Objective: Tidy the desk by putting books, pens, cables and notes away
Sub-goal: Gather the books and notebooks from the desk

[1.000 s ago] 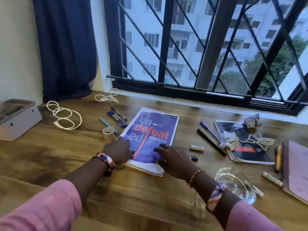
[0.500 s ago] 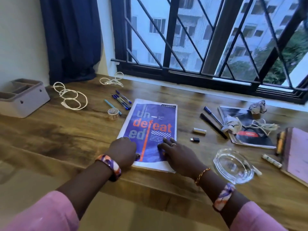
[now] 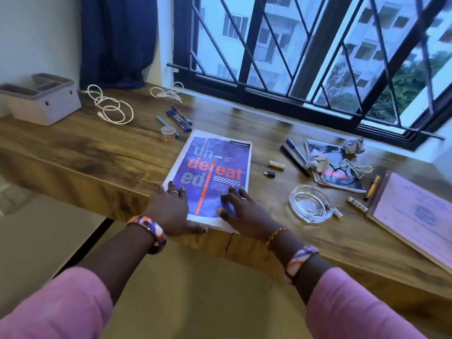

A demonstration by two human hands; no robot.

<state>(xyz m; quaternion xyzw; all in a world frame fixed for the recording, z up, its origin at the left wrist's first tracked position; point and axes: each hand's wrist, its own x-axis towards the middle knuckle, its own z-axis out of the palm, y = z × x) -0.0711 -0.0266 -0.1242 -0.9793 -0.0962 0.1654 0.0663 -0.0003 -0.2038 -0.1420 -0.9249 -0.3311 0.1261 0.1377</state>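
A purple notebook [image 3: 215,167] with orange "undefeated" lettering lies flat at the wooden desk's front edge. My left hand [image 3: 171,209] rests on its near left corner, fingers straight, thumb at the near edge. My right hand [image 3: 242,211] presses flat on its lower right part. Several blue pens [image 3: 179,117] and a tape roll [image 3: 168,132] lie beyond the notebook. Two white cables [image 3: 110,106] [image 3: 167,91] are coiled at the back left. Two dark pens [image 3: 294,155] lie to the right.
A grey organizer box [image 3: 41,101] stands at the far left. A glass ashtray [image 3: 309,203], a dark magazine [image 3: 342,177] with crumpled paper [image 3: 318,161] and a cord on it, and a pink book [image 3: 413,214] fill the right side. A barred window [image 3: 305,52] runs behind.
The notebook has slid toward the desk's front edge under both hands, and its near end now reaches the edge. My fingers have flattened out on the cover.
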